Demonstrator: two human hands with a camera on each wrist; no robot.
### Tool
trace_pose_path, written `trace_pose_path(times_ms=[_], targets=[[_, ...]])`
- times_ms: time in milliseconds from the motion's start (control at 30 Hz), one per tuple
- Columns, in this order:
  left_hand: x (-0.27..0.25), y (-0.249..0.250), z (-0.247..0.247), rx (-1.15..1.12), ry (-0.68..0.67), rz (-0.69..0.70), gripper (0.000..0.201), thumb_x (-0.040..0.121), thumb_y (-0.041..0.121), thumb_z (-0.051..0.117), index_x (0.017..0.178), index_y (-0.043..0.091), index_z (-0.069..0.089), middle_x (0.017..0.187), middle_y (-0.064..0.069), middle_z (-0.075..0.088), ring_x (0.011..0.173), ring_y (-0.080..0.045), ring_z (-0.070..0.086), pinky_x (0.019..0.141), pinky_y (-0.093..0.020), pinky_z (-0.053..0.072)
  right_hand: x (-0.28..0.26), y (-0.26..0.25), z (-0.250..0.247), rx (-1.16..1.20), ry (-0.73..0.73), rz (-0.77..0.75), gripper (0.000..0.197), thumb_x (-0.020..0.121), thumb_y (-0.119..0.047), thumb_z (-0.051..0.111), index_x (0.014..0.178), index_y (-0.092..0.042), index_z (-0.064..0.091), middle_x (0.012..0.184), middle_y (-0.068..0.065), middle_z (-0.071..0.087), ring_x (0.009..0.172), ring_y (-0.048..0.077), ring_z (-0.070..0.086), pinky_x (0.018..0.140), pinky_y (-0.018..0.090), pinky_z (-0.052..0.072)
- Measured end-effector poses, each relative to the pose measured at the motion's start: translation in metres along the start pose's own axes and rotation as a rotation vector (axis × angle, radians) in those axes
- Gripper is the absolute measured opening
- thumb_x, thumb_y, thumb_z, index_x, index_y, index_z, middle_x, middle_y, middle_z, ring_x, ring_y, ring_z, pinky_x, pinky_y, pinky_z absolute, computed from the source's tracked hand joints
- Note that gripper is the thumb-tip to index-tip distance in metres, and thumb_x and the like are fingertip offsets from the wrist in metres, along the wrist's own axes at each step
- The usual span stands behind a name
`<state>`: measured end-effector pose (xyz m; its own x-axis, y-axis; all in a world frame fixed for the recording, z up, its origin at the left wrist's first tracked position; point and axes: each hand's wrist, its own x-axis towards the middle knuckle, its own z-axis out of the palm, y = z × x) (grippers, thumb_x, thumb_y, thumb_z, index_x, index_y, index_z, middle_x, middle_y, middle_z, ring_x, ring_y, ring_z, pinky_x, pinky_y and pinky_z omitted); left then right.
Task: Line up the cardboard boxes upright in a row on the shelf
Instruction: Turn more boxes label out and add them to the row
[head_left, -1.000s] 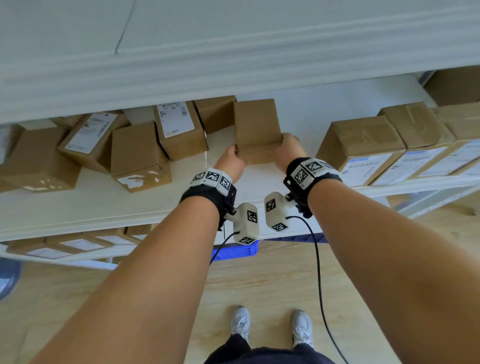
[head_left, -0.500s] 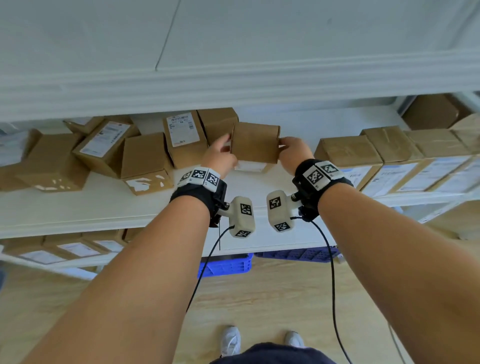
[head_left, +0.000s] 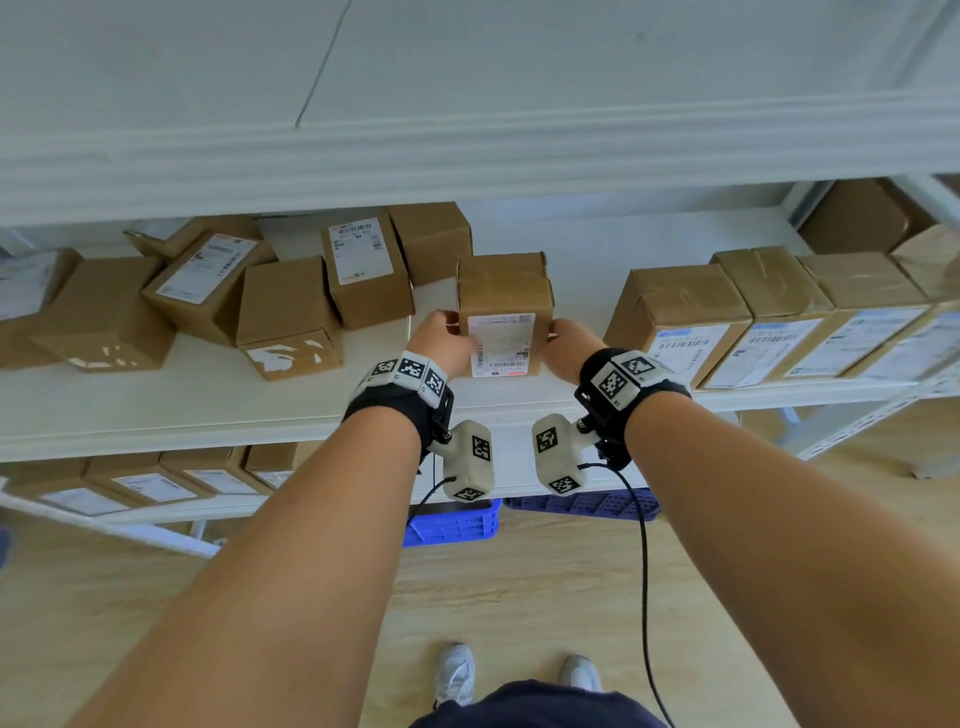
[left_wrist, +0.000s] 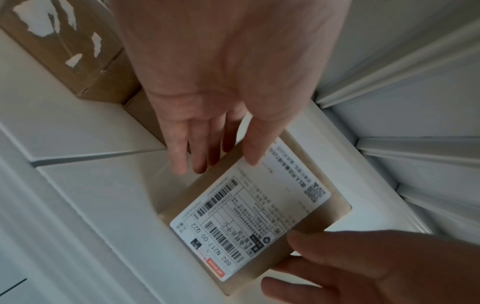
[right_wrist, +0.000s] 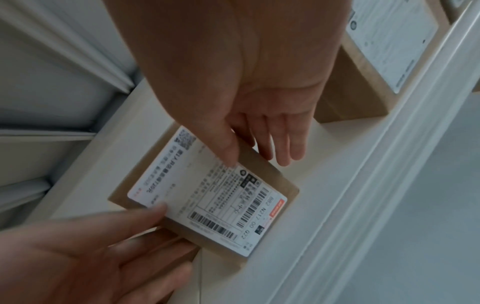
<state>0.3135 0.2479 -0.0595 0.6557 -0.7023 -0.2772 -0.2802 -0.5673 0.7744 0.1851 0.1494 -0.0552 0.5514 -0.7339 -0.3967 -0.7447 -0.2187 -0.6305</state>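
A brown cardboard box (head_left: 503, 291) with a white shipping label stands upright at mid-shelf, label toward me. My left hand (head_left: 441, 340) holds its left edge and my right hand (head_left: 563, 345) its right edge. In the left wrist view the left hand (left_wrist: 223, 164) has its thumb on the label of the box (left_wrist: 249, 216) and its fingers down the side. The right wrist view shows my right hand (right_wrist: 257, 160) doing the same on the box (right_wrist: 207, 195). Whether the box's base bears on the white shelf (head_left: 208, 410) I cannot tell.
Several boxes lie jumbled on the left, the nearest being a torn-label box (head_left: 288, 317). A row of upright labelled boxes (head_left: 675, 317) starts to the right, with a bare gap of shelf between. The upper shelf board (head_left: 467, 156) hangs low overhead. Blue crates (head_left: 452, 525) sit on the floor.
Both hands have turned the box from a plain face toward me to its label face, and brought it upright nearer the shelf's front edge.
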Motion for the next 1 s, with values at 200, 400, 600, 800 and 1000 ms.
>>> trace_pose_path(times_ms=[200, 400, 600, 800, 1000], targets=[[0.006, 0.003, -0.004, -0.126, 0.101, -0.095, 0.049, 0.083, 0.048, 0.060, 0.120, 0.016, 0.055, 0.105, 0.000, 0.063, 0.095, -0.021, 0.061, 0.083, -0.030, 0.048, 0.000, -0.007, -0.002, 0.136, 0.073, -0.010, 0.043, 0.100, -0.029, 0.039, 0.138, -0.009, 0.039, 0.122, 0.009, 0.059, 0.099, 0.026, 0.059, 0.075, 0.030, 0.043], [0.006, 0.003, -0.003, -0.257, 0.094, -0.182, 0.056, 0.086, 0.031, 0.067, 0.130, 0.010, 0.040, 0.109, -0.012, 0.065, 0.084, -0.031, 0.070, 0.067, -0.042, 0.061, 0.001, -0.011, -0.009, 0.072, -0.011, -0.064, 0.059, 0.095, -0.017, 0.051, 0.148, -0.019, 0.026, 0.129, 0.006, 0.057, 0.090, 0.019, 0.056, 0.054, 0.021, 0.042], [0.006, -0.008, 0.002, 0.211, 0.158, -0.159, 0.064, 0.087, 0.035, 0.064, 0.138, 0.010, 0.035, 0.131, -0.010, 0.050, 0.112, -0.030, 0.058, 0.084, -0.033, 0.049, 0.002, -0.007, 0.001, 0.001, -0.029, -0.075, 0.065, 0.088, -0.004, 0.057, 0.146, -0.019, 0.032, 0.129, 0.006, 0.057, 0.092, 0.018, 0.058, 0.080, 0.030, 0.055], [0.013, -0.003, -0.002, 0.542, 0.060, 0.156, 0.055, 0.092, 0.030, 0.057, 0.142, 0.016, 0.039, 0.140, -0.008, 0.044, 0.128, -0.027, 0.047, 0.104, -0.041, 0.042, 0.005, -0.009, -0.003, -0.033, 0.070, -0.050, 0.066, 0.088, -0.006, 0.061, 0.145, -0.017, 0.031, 0.136, 0.012, 0.048, 0.102, 0.023, 0.058, 0.066, 0.023, 0.044], [0.007, 0.000, -0.002, 0.688, 0.109, 0.073, 0.061, 0.089, 0.047, 0.059, 0.139, 0.017, 0.041, 0.137, -0.011, 0.039, 0.120, -0.030, 0.047, 0.093, -0.042, 0.046, 0.004, -0.004, 0.002, -0.083, 0.134, 0.135, 0.045, 0.095, -0.034, 0.051, 0.128, -0.005, 0.043, 0.110, 0.015, 0.063, 0.093, 0.030, 0.067, 0.077, 0.038, 0.056]])
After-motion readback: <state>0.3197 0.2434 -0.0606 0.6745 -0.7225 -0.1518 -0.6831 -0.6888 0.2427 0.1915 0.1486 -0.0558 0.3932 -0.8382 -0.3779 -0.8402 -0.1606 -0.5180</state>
